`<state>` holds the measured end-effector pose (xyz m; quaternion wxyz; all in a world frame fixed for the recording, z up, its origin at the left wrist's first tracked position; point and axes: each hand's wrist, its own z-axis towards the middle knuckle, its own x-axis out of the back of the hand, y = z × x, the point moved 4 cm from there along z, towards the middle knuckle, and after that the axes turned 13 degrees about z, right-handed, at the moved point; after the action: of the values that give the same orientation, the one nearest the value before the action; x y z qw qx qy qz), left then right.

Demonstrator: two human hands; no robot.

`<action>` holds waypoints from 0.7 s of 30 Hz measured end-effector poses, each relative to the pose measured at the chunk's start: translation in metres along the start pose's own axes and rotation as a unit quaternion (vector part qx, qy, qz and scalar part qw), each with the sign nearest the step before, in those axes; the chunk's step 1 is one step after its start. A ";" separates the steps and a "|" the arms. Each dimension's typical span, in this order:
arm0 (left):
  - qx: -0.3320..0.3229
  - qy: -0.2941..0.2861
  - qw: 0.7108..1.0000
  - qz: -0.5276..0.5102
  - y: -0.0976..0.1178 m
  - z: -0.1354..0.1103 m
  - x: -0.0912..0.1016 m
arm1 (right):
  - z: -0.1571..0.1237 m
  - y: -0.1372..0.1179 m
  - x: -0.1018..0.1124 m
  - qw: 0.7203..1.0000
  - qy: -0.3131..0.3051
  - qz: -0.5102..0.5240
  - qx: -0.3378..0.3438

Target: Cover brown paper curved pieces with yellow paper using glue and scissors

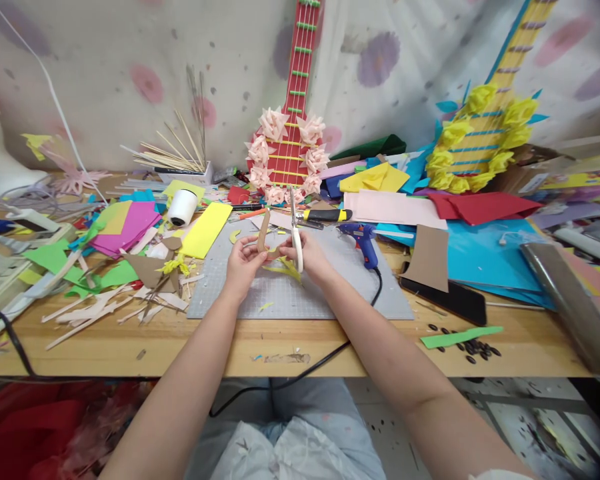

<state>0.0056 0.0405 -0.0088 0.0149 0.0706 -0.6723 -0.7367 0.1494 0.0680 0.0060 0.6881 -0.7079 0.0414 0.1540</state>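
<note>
Over the grey cutting mat (350, 287), my left hand (243, 267) pinches a curved strip of brown card (263, 230). White-handled scissors (299, 250) are gripped in my right hand (313, 257), their blades pointing away from me. The strip's lower end reaches across to the fingers of my right hand. Thin yellow-green scraps (287, 269) lie just below the hands, and a small yellow curl (235, 236) rests left of the strip. Whether the scissor blades touch the card, I cannot tell.
A blue glue gun (363, 241) lies right of my hands, its cord running to the table's front edge. Behind stands a red flower-trimmed paper guitar (287, 153). A utility knife (325, 215), a phone (445, 299) and paper scraps (120, 273) lie around.
</note>
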 end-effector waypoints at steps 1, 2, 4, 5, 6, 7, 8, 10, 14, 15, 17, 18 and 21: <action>0.006 -0.015 1.000 -0.005 -0.001 0.000 -0.002 | 0.001 0.002 0.000 1.000 0.004 0.018 0.002; 0.011 -0.027 1.000 -0.010 -0.001 -0.001 -0.003 | 0.001 0.003 0.000 0.999 0.005 0.034 0.006; 0.013 -0.038 0.999 -0.013 -0.001 -0.002 -0.006 | 0.001 0.005 0.001 0.998 0.002 0.058 0.008; 0.010 -0.039 0.999 -0.012 0.000 -0.002 -0.007 | 0.000 0.006 0.001 0.998 0.001 0.067 0.006; 0.007 -0.038 0.999 -0.010 0.000 -0.003 -0.008 | 0.000 0.008 0.002 0.997 0.000 0.077 0.001; 0.003 -0.038 0.999 -0.008 0.001 -0.003 -0.008 | -0.001 0.009 0.002 0.996 0.001 0.087 -0.005; 0.000 -0.038 0.999 -0.006 0.002 -0.004 -0.008 | -0.002 0.010 0.002 0.995 0.002 0.097 -0.012; -0.005 -0.039 0.999 0.000 0.003 -0.005 -0.008 | -0.003 0.012 0.001 0.992 0.000 0.122 -0.023; -0.023 -0.040 0.999 0.019 0.005 -0.005 -0.006 | -0.004 0.015 0.000 0.986 -0.007 0.163 -0.040; -0.027 -0.042 0.999 0.023 0.006 -0.005 -0.006 | -0.004 0.015 0.000 0.984 -0.009 0.171 -0.047; -0.033 -0.044 0.998 0.027 0.006 -0.006 -0.007 | -0.004 0.016 0.000 0.980 -0.013 0.187 -0.061; -0.035 -0.042 0.998 0.026 0.006 -0.006 -0.007 | -0.005 0.016 0.000 0.979 -0.015 0.193 -0.066; -0.035 -0.020 0.999 0.011 0.008 -0.006 -0.006 | -0.005 0.016 -0.001 0.975 -0.017 0.206 -0.077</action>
<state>0.0119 0.0349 -0.0012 0.0120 0.0476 -0.6469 -0.7610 0.1449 0.0619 -0.0089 0.5859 -0.7322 0.1620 0.3071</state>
